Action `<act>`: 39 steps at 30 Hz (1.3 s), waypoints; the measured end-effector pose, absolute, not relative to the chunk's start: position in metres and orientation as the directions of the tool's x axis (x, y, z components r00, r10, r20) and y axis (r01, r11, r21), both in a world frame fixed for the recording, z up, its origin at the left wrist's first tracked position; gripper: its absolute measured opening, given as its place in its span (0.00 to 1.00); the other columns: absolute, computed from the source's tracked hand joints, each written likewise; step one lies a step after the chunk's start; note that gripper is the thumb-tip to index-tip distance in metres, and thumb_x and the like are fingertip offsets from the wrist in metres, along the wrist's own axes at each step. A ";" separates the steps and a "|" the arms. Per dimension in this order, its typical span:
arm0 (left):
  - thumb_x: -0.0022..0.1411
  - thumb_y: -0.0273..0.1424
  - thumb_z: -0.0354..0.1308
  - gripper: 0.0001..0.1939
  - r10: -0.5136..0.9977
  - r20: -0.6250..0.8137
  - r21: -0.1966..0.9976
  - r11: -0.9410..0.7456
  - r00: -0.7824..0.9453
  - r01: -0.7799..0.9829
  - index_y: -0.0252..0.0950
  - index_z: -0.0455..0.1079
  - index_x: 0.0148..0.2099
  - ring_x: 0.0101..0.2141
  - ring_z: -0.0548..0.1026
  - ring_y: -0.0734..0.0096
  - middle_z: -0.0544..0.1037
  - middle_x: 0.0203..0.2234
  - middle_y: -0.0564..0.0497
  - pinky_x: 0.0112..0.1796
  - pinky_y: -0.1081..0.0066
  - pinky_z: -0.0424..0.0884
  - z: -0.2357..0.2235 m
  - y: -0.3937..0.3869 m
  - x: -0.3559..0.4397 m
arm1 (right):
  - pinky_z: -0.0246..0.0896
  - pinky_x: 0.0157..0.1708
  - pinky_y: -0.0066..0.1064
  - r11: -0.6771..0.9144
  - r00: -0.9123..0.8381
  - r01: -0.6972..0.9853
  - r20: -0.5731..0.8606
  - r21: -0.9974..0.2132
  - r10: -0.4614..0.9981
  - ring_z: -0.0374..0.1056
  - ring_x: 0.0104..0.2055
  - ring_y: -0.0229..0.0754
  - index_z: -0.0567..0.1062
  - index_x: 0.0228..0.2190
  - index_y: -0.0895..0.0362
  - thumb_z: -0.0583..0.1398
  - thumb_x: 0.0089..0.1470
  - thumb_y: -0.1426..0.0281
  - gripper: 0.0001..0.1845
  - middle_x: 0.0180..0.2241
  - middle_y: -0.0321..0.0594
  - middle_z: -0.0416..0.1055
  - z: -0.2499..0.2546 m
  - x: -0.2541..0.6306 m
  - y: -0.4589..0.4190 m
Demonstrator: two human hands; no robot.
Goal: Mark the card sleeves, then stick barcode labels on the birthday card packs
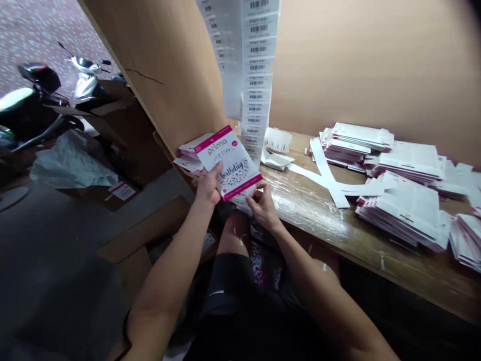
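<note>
My left hand (208, 186) grips a flat white packet (230, 163) with pink bands, printed "primo" and "birthday", its thumb across the front. The packet is tilted above my lap. At its lower right corner my right hand (263, 204) is closed, thumb and fingers pinched together; what lies between them, if anything, is too small to make out. A long strip of barcode labels (256, 80) hangs from above and passes behind the packet, its lower end showing near my right fingertips.
On the wooden table (311, 210) to the right lie stacks of similar packets (402, 205) and crossed white paper strips (330, 180). A small pile of packets (188, 163) sits behind my left hand. Cardboard boxes (120, 135), a plastic bag (71, 163) and scooters (84, 75) stand left.
</note>
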State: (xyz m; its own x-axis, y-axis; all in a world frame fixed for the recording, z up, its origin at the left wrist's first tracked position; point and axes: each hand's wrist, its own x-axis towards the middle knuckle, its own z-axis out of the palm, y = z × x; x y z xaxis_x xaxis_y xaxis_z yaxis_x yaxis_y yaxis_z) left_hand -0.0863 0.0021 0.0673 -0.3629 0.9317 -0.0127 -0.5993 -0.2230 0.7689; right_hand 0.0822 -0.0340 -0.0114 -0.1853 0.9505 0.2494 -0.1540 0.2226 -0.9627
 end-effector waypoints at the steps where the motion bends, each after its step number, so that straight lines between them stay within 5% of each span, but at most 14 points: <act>1: 0.53 0.27 0.74 0.21 0.948 0.007 0.771 -0.208 -0.318 -0.603 0.36 0.77 0.49 0.53 0.81 0.51 0.86 0.46 0.44 0.60 0.49 0.73 0.064 0.003 -0.078 | 0.67 0.33 0.29 0.212 -0.221 -0.192 0.253 -0.958 0.942 0.69 0.30 0.38 0.56 0.44 0.48 0.64 0.56 0.66 0.22 0.31 0.28 0.72 -0.010 0.090 -0.044; 5: 0.50 0.29 0.77 0.22 0.981 0.025 0.774 -0.142 -0.194 -0.617 0.34 0.77 0.47 0.53 0.81 0.47 0.86 0.44 0.43 0.59 0.47 0.74 0.060 0.000 -0.045 | 0.68 0.36 0.32 0.167 -0.259 -0.246 0.231 -0.955 0.938 0.72 0.34 0.40 0.60 0.43 0.48 0.62 0.57 0.68 0.16 0.33 0.31 0.76 0.004 0.122 -0.077; 9: 0.47 0.31 0.77 0.24 0.973 0.020 0.772 -0.160 -0.228 -0.615 0.35 0.78 0.47 0.51 0.82 0.47 0.86 0.43 0.44 0.56 0.48 0.76 0.070 -0.008 -0.018 | 0.69 0.39 0.34 0.227 -0.096 -0.156 0.243 -0.961 0.965 0.74 0.36 0.42 0.71 0.44 0.52 0.63 0.56 0.67 0.13 0.34 0.35 0.77 0.011 0.140 -0.086; 17: 0.44 0.36 0.79 0.27 0.943 0.053 0.783 -0.243 -0.328 -0.572 0.33 0.77 0.46 0.47 0.83 0.48 0.86 0.40 0.42 0.52 0.51 0.78 0.083 -0.027 0.000 | 0.64 0.33 0.32 0.460 0.014 0.294 0.485 -0.838 0.874 0.68 0.30 0.39 0.78 0.36 0.54 0.62 0.62 0.69 0.04 0.29 0.36 0.75 0.021 0.153 -0.102; 23: 0.46 0.41 0.78 0.26 0.938 0.072 0.808 -0.254 -0.340 -0.531 0.32 0.79 0.43 0.45 0.84 0.47 0.86 0.38 0.41 0.49 0.52 0.80 0.082 -0.027 0.000 | 0.67 0.48 0.45 0.599 -0.010 0.550 0.712 -0.583 0.702 0.69 0.50 0.50 0.80 0.36 0.51 0.61 0.64 0.72 0.07 0.46 0.46 0.72 0.041 0.164 -0.140; 27: 0.48 0.42 0.77 0.25 0.934 0.148 0.843 -0.291 -0.325 -0.452 0.32 0.80 0.44 0.45 0.84 0.49 0.86 0.39 0.41 0.48 0.55 0.81 0.081 -0.029 -0.013 | 0.67 0.36 0.34 0.569 0.033 0.393 0.630 -0.722 0.776 0.69 0.34 0.41 0.76 0.36 0.53 0.64 0.63 0.71 0.01 0.34 0.37 0.74 0.069 0.186 -0.146; 29: 0.50 0.42 0.76 0.24 0.923 0.206 0.878 -0.321 -0.324 -0.357 0.31 0.80 0.45 0.43 0.84 0.50 0.86 0.39 0.42 0.46 0.58 0.82 0.081 -0.037 -0.019 | 0.64 0.30 0.31 0.515 0.063 0.347 0.567 -0.784 0.821 0.67 0.29 0.38 0.76 0.36 0.54 0.66 0.61 0.68 0.03 0.30 0.35 0.74 0.086 0.191 -0.134; 33: 0.55 0.42 0.74 0.23 0.941 0.202 0.926 -0.274 -0.272 -0.260 0.31 0.81 0.47 0.39 0.85 0.52 0.86 0.39 0.41 0.41 0.60 0.83 0.080 -0.064 -0.020 | 0.68 0.35 0.33 0.530 0.004 0.293 0.556 -0.796 0.831 0.69 0.33 0.40 0.76 0.36 0.55 0.66 0.59 0.65 0.07 0.31 0.36 0.75 0.108 0.175 -0.093; 36: 0.52 0.42 0.75 0.22 0.963 0.121 0.946 -0.185 -0.242 -0.266 0.31 0.82 0.44 0.37 0.85 0.51 0.86 0.37 0.41 0.40 0.60 0.83 0.079 -0.084 -0.015 | 0.70 0.40 0.39 0.550 0.012 0.423 0.612 -0.720 0.791 0.70 0.38 0.44 0.75 0.36 0.54 0.67 0.58 0.63 0.09 0.35 0.39 0.75 0.107 0.156 -0.072; 39: 0.47 0.43 0.78 0.25 0.974 0.007 0.920 -0.095 -0.227 -0.381 0.30 0.81 0.42 0.37 0.85 0.49 0.86 0.35 0.40 0.41 0.57 0.82 0.079 -0.095 -0.009 | 0.71 0.44 0.45 0.452 0.184 0.527 0.616 -0.719 0.766 0.70 0.45 0.51 0.73 0.44 0.54 0.72 0.50 0.58 0.24 0.44 0.46 0.74 0.094 0.152 -0.068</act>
